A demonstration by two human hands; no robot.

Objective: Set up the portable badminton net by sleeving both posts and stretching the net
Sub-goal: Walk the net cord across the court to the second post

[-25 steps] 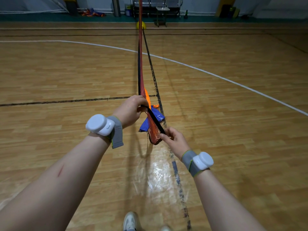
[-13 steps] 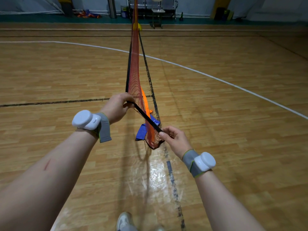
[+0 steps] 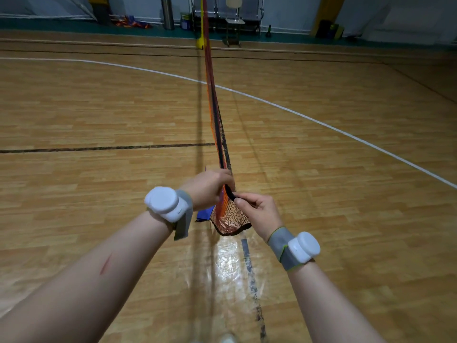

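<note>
From the lower left of the frame the left forearm is reaching toward the centre with a white wrist device (image 3: 164,203) strapped on it. The left hand (image 3: 206,186) is curling its fingers round the gathered upper edge of the net (image 3: 231,217), apparently taking the pull of the stretched length so that the loose end hangs slack enough to work on. Just below that hand a blue cloth (image 3: 204,215) is lying on the wooden floor (image 3: 99,115), partly hidden behind the mesh. The net is running as a narrow orange and black strip from the hands at centre up to the far post (image 3: 202,18) at top centre, where it is hanging off the floor, so that end looks sleeved. Right of the mesh, the right hand (image 3: 259,211) is pinching the black end band between thumb and forefinger, probably feeling for the sleeve opening that the near post must enter; no near post is showing. At lower right a second wrist device (image 3: 303,247) is sitting on the right forearm.
</note>
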